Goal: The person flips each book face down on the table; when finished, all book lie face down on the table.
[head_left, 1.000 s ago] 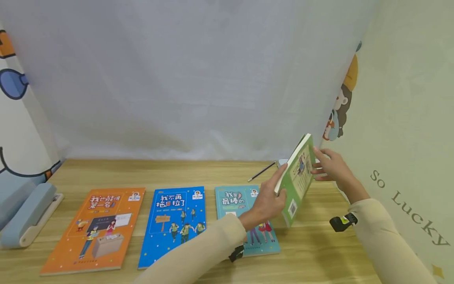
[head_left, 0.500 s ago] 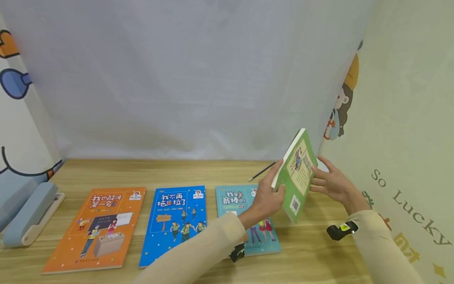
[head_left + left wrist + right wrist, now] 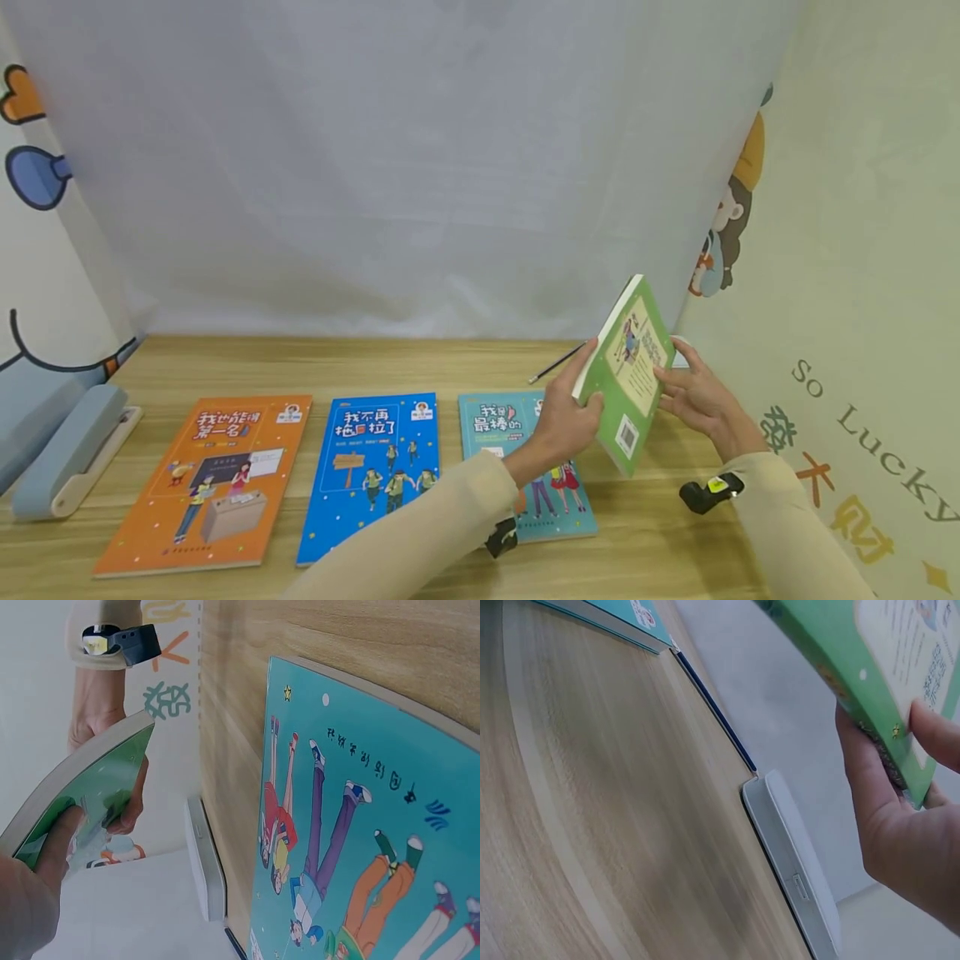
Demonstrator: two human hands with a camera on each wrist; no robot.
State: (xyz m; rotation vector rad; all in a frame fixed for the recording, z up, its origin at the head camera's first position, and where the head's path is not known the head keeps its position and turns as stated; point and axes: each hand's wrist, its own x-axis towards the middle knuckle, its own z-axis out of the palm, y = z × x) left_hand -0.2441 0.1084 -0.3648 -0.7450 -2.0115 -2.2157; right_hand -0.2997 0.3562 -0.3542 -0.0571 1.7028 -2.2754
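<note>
The green book [image 3: 628,379] is held clear of the desk [image 3: 315,367], tilted, back cover and barcode facing the camera, above the desk's right end, just right of the teal book [image 3: 525,467]. The left hand [image 3: 564,417] grips its spine-side edge, thumb on the cover and fingers curled behind; in the left wrist view the thumb [image 3: 60,844] lies across the green cover [image 3: 90,795]. The right hand [image 3: 701,400] holds the opposite edge, fingers spread over the back cover; the right wrist view shows a thumb [image 3: 934,731] on the cover and fingers wrapped under the book's edge [image 3: 832,660]. Both hands therefore grasp the same book. Three more books lie flat in a row on the desk: an orange book [image 3: 210,483] at the left, a blue book [image 3: 371,471] in the middle, and the teal one, which the left forearm partly covers. A pencil [image 3: 558,361] lies on the desk behind the teal book, near the curtain [image 3: 375,167]. A white flat device [image 3: 791,874] rests on the desk just beyond the pencil's far end. A pale blue stapler-like object [image 3: 67,454] sits at the far left edge. Each wrist carries a small black camera unit [image 3: 708,492].
</note>
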